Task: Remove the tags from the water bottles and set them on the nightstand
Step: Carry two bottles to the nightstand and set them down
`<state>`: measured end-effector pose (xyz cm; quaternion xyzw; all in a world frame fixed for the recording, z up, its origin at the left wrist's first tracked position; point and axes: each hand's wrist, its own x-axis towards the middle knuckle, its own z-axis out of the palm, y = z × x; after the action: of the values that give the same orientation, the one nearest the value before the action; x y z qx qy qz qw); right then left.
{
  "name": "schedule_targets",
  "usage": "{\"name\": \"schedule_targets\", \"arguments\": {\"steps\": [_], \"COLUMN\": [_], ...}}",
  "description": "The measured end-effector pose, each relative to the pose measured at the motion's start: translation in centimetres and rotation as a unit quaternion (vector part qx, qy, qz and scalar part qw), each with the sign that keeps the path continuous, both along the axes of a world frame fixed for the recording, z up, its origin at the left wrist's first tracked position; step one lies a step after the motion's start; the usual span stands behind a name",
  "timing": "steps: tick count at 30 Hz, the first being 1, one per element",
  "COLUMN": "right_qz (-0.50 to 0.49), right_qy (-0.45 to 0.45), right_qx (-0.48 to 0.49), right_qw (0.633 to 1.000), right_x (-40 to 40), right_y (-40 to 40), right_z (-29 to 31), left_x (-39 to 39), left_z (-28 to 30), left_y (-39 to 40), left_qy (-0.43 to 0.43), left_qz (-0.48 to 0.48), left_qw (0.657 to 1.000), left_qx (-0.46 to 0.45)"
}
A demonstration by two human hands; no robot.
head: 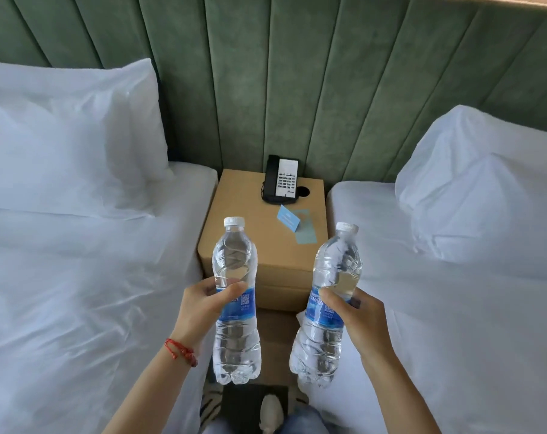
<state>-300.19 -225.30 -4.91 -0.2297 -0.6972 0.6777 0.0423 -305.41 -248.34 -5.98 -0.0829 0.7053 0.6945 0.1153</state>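
Beds flank the scene: a white-sheeted left bed (62,277) and right bed (469,308), each with a pillow against the green padded headboard (297,73). Between them stands the tan nightstand (234,214); its tabletop carries a black-and-white telephone (281,180) and pale blue tags (294,223), one lying flat, one tilted up on it. Two clear water bottles with white caps and blue label bands hang in the air in front of the nightstand, well short of its top. Left bottle (234,264) stands nearly upright; right bottle (338,270) tilts with its cap to the right. No tag shows on either neck. Print on the labels is too small to read, and fingers cover part of each band. Left hand (203,305), a red cord at its wrist, wraps closed around the left bottle's middle; right hand (353,314) grips the right bottle likewise at its label
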Motion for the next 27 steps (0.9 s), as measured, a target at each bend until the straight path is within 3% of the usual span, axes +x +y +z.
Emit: {"name": "schedule_targets", "arguments": {"steps": [14,27], "right_qz": [0.01,-0.016], "right_qy": [-0.009,-0.053], "right_qx": [-0.001,0.096], "right_qw": [1.0,0.994], "right_x": [-22.4,-39.3], "right_y": [0.1,-4.7], "right_z": [-1.7,-5.6], "left_x": [-22.3,-41.5], "left_z": [-2.2,-6.7], "left_y": [-0.2,-3.8], "left_qy": [0.001,-0.048], "left_qz": [-0.002,-0.032], "left_qw": [1.0,0.998], "left_qx": [0.007,-0.017]}}
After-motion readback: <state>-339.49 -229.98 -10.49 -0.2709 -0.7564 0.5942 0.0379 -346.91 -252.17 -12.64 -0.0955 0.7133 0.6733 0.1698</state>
